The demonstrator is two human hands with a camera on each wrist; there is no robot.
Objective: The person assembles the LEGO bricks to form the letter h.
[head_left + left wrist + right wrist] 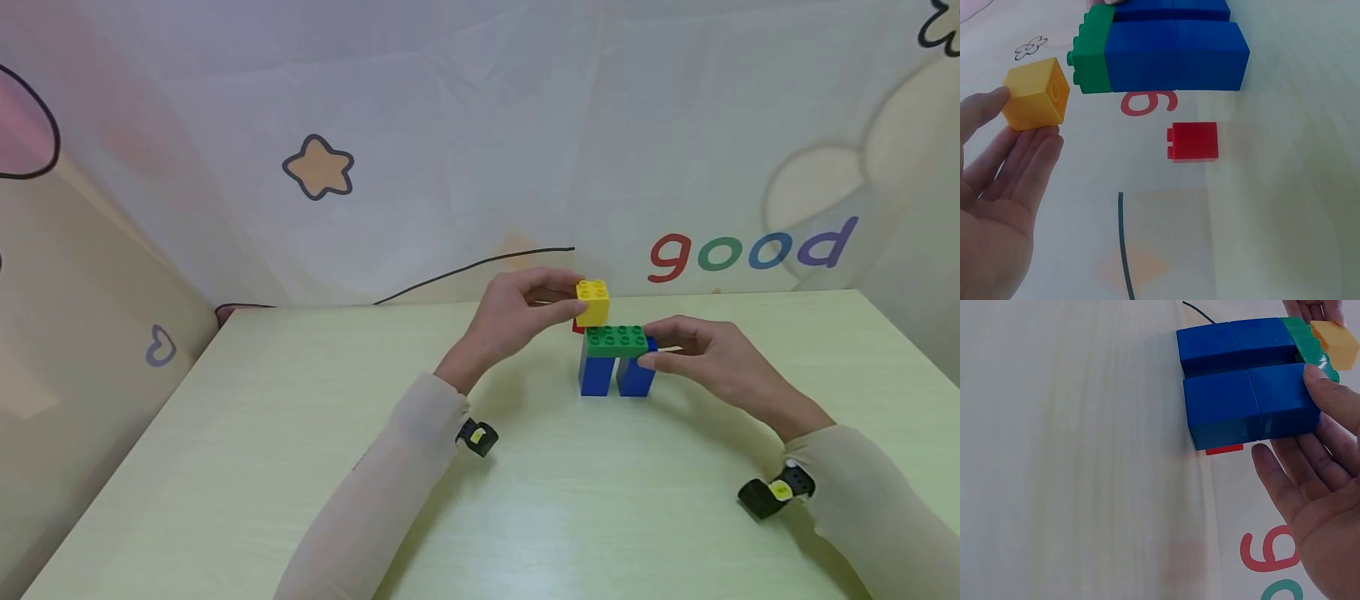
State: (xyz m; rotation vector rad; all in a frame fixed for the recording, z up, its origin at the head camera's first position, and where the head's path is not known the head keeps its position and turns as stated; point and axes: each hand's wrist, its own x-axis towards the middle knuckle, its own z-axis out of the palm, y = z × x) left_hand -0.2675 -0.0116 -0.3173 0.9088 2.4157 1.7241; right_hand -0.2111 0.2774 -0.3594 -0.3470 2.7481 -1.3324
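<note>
My left hand [512, 312] pinches a yellow toy building block [593, 304] between thumb and fingers. It hangs near the left end of a long green block [615, 342]. In the left wrist view, a gap shows between the yellow block and the green one. The green block bridges two upright blue columns [597, 377], each of two stacked blocks. With thumb and fingers on opposite sides, my right hand [708, 357] grips the top of the right-hand blue column [1254, 412], by the green block's end. A small red block [1195, 141] stands behind the structure.
The pale wooden table [300, 467] runs back to a printed cloth backdrop [465, 150] with a star and coloured letters. The red block stands close to that backdrop. Both wrists wear small black cameras on straps.
</note>
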